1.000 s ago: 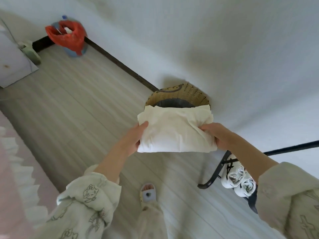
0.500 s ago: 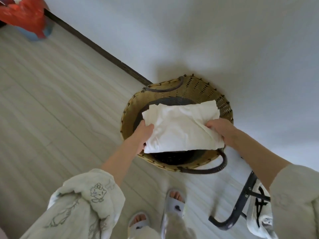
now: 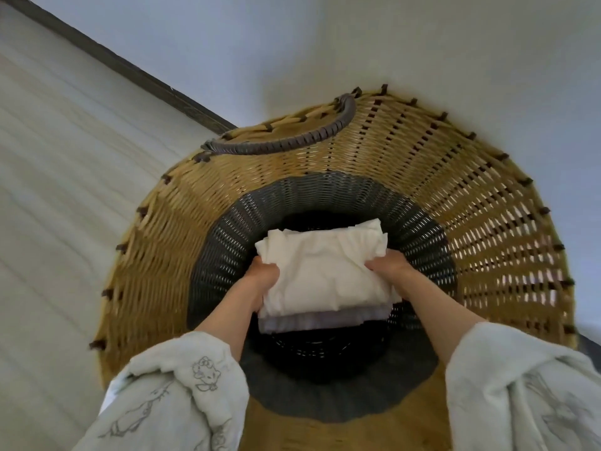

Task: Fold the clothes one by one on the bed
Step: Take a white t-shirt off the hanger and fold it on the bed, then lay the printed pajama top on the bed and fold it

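Observation:
A folded cream garment [image 3: 320,270] lies deep inside a tall woven basket [image 3: 406,151], on top of a folded pale lilac garment [image 3: 322,320]. My left hand [image 3: 261,279] grips the cream garment's left edge. My right hand [image 3: 387,265] grips its right edge. Both arms reach down past the basket's rim, and the fingers are tucked under the cloth. The basket has tan upper walls, a dark grey lower band and a dark bottom.
The basket stands on pale wood-look flooring [image 3: 58,190] against a white wall [image 3: 292,43] with a dark baseboard [image 3: 130,73]. A dark wrapped handle [image 3: 292,141] arcs over the far rim. My cream printed sleeves [image 3: 182,395] fill the lower corners.
My head has dropped close over the basket. Both hands have lowered the folded cream garment from rim height down to the bottom, onto the lilac garment.

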{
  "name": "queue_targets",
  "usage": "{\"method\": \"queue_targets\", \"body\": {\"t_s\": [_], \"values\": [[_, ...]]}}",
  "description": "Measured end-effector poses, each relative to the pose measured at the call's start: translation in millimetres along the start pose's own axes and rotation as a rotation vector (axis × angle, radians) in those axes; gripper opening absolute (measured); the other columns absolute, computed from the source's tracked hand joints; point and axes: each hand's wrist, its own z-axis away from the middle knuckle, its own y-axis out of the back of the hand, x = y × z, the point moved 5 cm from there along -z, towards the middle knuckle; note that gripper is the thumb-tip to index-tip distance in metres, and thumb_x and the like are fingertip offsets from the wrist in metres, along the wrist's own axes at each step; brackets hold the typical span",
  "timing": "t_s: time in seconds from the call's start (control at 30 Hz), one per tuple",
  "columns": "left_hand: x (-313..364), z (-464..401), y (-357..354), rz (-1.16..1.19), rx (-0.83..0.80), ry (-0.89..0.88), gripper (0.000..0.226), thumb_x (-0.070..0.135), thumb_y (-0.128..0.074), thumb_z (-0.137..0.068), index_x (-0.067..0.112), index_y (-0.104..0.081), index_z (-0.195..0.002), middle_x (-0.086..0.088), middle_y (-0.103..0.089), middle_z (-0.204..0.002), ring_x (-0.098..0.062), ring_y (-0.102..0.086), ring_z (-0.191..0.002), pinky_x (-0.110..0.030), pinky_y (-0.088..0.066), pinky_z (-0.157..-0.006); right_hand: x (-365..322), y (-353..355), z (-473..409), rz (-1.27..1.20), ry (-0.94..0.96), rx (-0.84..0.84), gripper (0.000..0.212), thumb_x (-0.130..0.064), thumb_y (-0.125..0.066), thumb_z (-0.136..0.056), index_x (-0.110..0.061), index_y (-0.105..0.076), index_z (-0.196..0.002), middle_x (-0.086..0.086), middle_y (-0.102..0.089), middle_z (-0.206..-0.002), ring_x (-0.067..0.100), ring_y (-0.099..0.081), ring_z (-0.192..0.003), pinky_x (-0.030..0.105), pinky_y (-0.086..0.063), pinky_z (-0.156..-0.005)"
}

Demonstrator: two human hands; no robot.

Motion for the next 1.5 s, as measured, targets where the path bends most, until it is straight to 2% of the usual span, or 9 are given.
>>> {"method": "queue_targets", "body": {"t_s": [0.13, 0.27, 0.5, 0.67, 0.93, 1.1, 1.27, 1.43, 1.5], "values": [[-22, -37, -14, -0.147, -0.032, 0.057, 0.057, 0.013, -0.034, -0.093, 0.018, -0.016, -0.148, -0.011, -0.039, -0.143, -0.032, -0.043, -0.126, -0.041, -0.043, -0.099, 15, -20, -36, 0.099, 0.041, -0.004, 0.036, -0.015, -0.049, -0.093, -0.002, -0.050, -0.127, 0.016, -0.053, -0.130, 0.032, -0.050, -0.119, 0.033, -0.040, -0.097], [-46, -46, -19, -0.253, -0.032, 0.119, 0.062, 0.017, -0.038, -0.090, 0.020, -0.015, -0.148, -0.013, -0.046, -0.137, -0.033, -0.049, -0.120, -0.045, -0.048, -0.096, 30, -34, -50, 0.147, 0.040, -0.031, 0.052, -0.020, -0.051, -0.093, -0.006, -0.035, -0.140, 0.014, -0.045, -0.140, 0.031, -0.043, -0.127, 0.031, -0.036, -0.103], [9, 13, 10, -0.548, 0.101, -0.110, 0.049, 0.015, -0.041, -0.094, 0.001, -0.028, -0.139, -0.020, -0.045, -0.137, -0.035, -0.046, -0.124, -0.036, -0.041, -0.100, 5, -7, 2, 0.453, 0.101, 0.069, 0.059, -0.028, -0.045, -0.095, -0.007, -0.021, -0.144, 0.019, -0.034, -0.143, 0.036, -0.037, -0.129, 0.041, -0.037, -0.105], [49, 130, 22, -0.740, -0.062, -0.353, 0.033, 0.020, -0.035, -0.098, 0.009, -0.050, -0.125, -0.016, -0.057, -0.125, -0.032, -0.054, -0.113, -0.034, -0.045, -0.091, -35, 18, 112, 0.829, 0.342, -0.042, 0.045, -0.027, -0.039, -0.098, -0.009, -0.035, -0.139, 0.015, -0.038, -0.139, 0.033, -0.041, -0.125, 0.044, -0.039, -0.101], [123, 362, 75, -0.898, -0.088, -0.596, 0.031, 0.017, -0.031, -0.100, 0.008, -0.059, -0.112, -0.012, -0.067, -0.105, -0.027, -0.063, -0.092, -0.040, -0.051, -0.082, -107, 112, 331, 0.775, 0.525, -0.070, 0.028, -0.022, -0.038, -0.096, -0.002, -0.057, -0.102, 0.015, -0.062, -0.111, 0.032, -0.059, -0.103, 0.040, -0.047, -0.087], [182, 506, 118, -0.891, -0.005, -0.761, 0.022, 0.021, -0.031, -0.100, 0.015, -0.052, -0.096, -0.009, -0.061, -0.100, -0.019, -0.056, -0.084, -0.031, -0.049, -0.080, -152, 187, 469, 0.773, 0.568, -0.025, 0.042, -0.028, -0.039, -0.098, 0.004, -0.061, -0.113, 0.020, -0.062, -0.115, 0.033, -0.058, -0.107, 0.042, -0.046, -0.094], [195, 646, 149, -0.798, 0.038, -0.952, 0.029, 0.022, -0.034, -0.099, 0.012, -0.057, -0.113, -0.004, -0.063, -0.105, -0.018, -0.057, -0.094, -0.029, -0.047, -0.085, -153, 243, 612, 0.595, 0.611, 0.174, 0.039, -0.028, -0.040, -0.099, 0.000, -0.057, -0.121, 0.015, -0.059, -0.123, 0.029, -0.056, -0.111, 0.034, -0.044, -0.094], [165, 748, 138, -0.856, -0.066, -1.049, 0.022, 0.023, -0.042, -0.098, 0.017, -0.059, -0.111, 0.010, -0.059, -0.074, -0.002, -0.054, -0.064, -0.014, -0.040, -0.059, -102, 259, 723, 0.551, 0.583, 0.192, 0.035, -0.032, -0.044, -0.097, -0.012, -0.055, -0.124, 0.006, -0.058, -0.125, 0.023, -0.054, -0.113, 0.033, -0.042, -0.097], [155, 788, 124, -0.871, -0.099, -1.094, 0.023, 0.023, -0.042, -0.099, 0.014, -0.059, -0.113, 0.008, -0.061, -0.079, -0.001, -0.054, -0.064, -0.013, -0.039, -0.058, -76, 272, 763, 0.535, 0.561, 0.206, 0.034, -0.032, -0.045, -0.097, -0.013, -0.057, -0.122, 0.005, -0.059, -0.122, 0.020, -0.055, -0.103, 0.031, -0.043, -0.095]]}}
